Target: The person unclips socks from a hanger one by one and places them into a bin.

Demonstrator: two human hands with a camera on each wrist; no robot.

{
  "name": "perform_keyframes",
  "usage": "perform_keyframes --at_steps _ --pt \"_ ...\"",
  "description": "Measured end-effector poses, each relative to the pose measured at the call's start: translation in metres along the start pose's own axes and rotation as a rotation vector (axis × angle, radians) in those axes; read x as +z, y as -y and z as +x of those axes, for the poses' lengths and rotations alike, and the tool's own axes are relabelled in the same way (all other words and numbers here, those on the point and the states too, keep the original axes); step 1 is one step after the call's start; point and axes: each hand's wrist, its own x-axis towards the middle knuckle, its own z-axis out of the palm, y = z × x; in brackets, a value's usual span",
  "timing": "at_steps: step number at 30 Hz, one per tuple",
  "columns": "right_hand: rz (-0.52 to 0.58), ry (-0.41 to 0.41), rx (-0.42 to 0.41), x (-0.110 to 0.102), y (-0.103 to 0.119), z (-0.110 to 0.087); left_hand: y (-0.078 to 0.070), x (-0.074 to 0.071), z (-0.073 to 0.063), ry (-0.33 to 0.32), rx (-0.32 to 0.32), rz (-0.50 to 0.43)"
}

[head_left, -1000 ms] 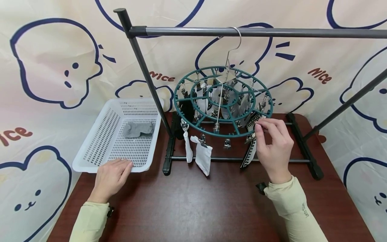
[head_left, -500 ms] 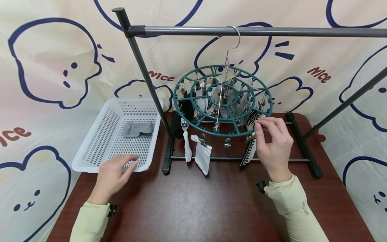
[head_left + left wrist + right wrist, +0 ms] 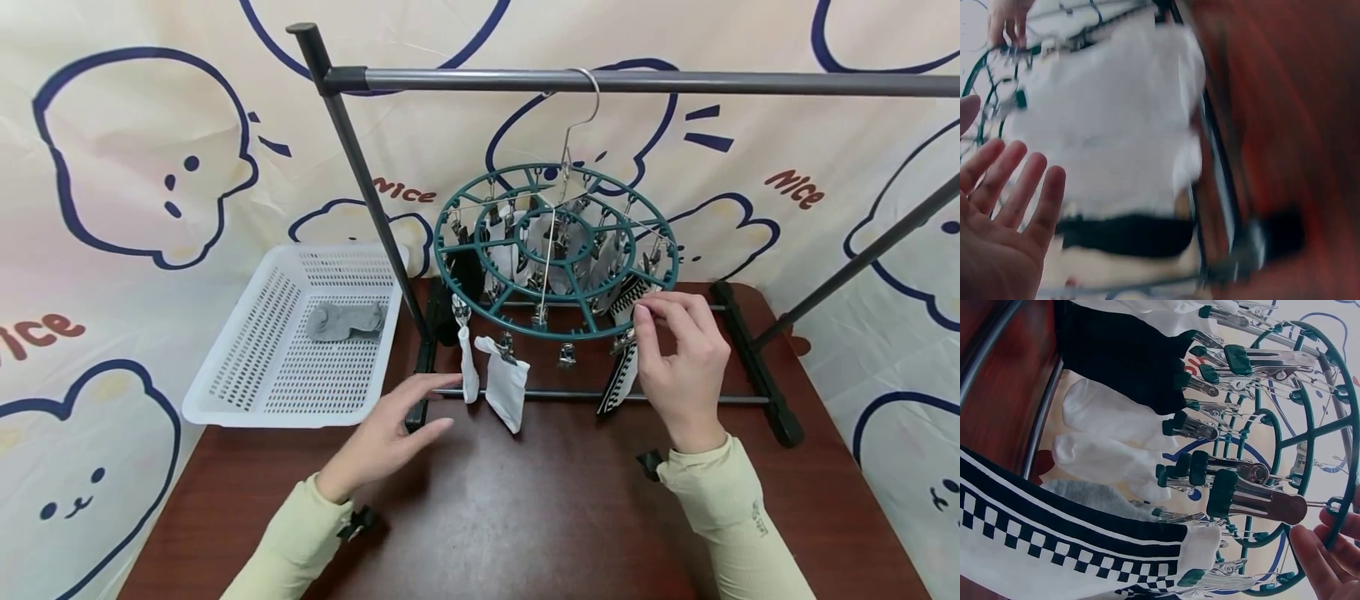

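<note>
Round clip hanger: teal-green, on its wire hook over the rack's top bar; roughly mid-frame in the head view.
Right hand: pinches the hanger's near-right rim, thumb and fingertips on it.
Checkered sock: black-and-white, hangs just beside the right hand.
Left hand: fingers extended, thumb apart, palm visible in the left wrist view; fingertips just beside the narrow white sock, contact can't be told.
Front clips: wider white sock next to the narrow one, then a bare metal clip.
Inner clips: black sock, white sock, light gray sock; clips have green tips.
Basket: white, perforated, left of the rack, dark gray sock inside.
Writing: red-brown "Nice" repeated on the cartoon backdrop; right sleeve print too small to read.
Edges: basket's front-left corner reaches past the table's left edge; its right rim sits near the rack's left upright.
Room: brown table stretches between the forearms; hands well apart.
</note>
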Motion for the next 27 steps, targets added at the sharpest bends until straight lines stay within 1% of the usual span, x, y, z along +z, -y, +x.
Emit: perform_keyframes --at_steps 2,4,6,7,9,11,14,16,19,23,25,27 --pt "0.000 0.002 0.004 0.000 0.000 0.000 0.001 0.009 0.010 0.046 0.003 -0.069" --pt "0.001 0.004 0.006 0.000 -0.001 -0.001 0.004 0.015 0.020 0.063 -0.001 -0.095" --pt "0.003 0.006 0.006 0.000 -0.001 -0.001 0.006 0.019 0.028 0.045 -0.021 -0.091" --pt "0.004 0.007 0.006 0.000 -0.001 -0.001 0.007 0.020 0.032 0.026 -0.036 -0.086" --pt "0.007 0.012 0.004 0.000 -0.001 -0.001 0.009 0.021 0.039 -0.016 -0.066 -0.106" --pt "0.005 0.015 0.003 0.000 -0.001 -0.001 0.011 0.022 0.047 -0.043 -0.097 -0.156" --pt "0.000 0.016 0.005 0.000 -0.001 0.000 0.013 0.025 0.057 -0.047 -0.142 -0.244" --pt "-0.003 0.016 0.007 -0.001 -0.001 0.000 0.014 0.028 0.062 -0.037 -0.176 -0.300" --pt "-0.005 0.019 0.009 -0.001 -0.001 0.001 0.014 0.036 0.069 -0.019 -0.245 -0.390" --pt "-0.009 0.019 0.014 -0.001 -0.001 0.000 0.014 0.046 0.077 0.011 -0.322 -0.521" --pt "-0.008 0.021 0.016 -0.001 -0.001 0.000 0.013 0.049 0.079 0.024 -0.337 -0.559" --pt "-0.007 0.023 0.017 -0.001 0.000 0.000 0.013 0.052 0.079 0.032 -0.336 -0.577"
